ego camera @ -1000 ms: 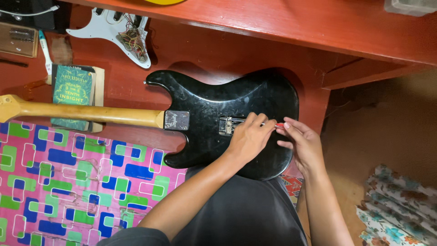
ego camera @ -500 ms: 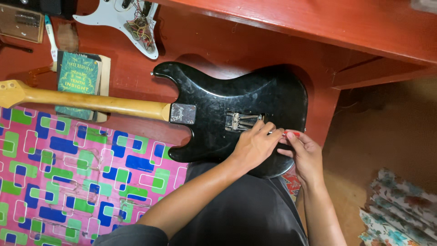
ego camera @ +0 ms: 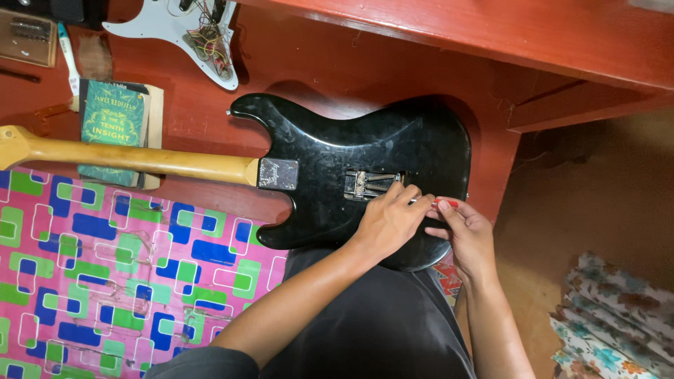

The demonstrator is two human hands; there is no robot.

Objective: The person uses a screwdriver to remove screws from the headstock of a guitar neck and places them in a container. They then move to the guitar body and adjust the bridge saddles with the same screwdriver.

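A black electric guitar body [ego camera: 365, 151] lies face down across my lap, its pale wooden neck [ego camera: 133, 159] running left. An open cavity [ego camera: 368, 184] with metal springs shows in the back of the body. My left hand [ego camera: 390, 221] rests on the body just below the cavity, fingers by the shaft of a red-handled screwdriver [ego camera: 442, 203]. My right hand [ego camera: 467, 235] grips the red handle at the body's right edge. The tool's tip is hidden behind my left fingers.
A white pickguard [ego camera: 186, 35] with loose wiring lies on the red wooden surface [ego camera: 393, 63] at the top. A green book [ego camera: 112, 126] sits under the neck, a toothbrush [ego camera: 69, 52] beside it. A pink patterned mat [ego camera: 105, 274] covers the lower left; floral cloth [ego camera: 618, 316] lies lower right.
The view has drifted, so the guitar sits lower and more central. Both hands slid slightly down and right along the body, staying together on the screwdriver near the cavity.
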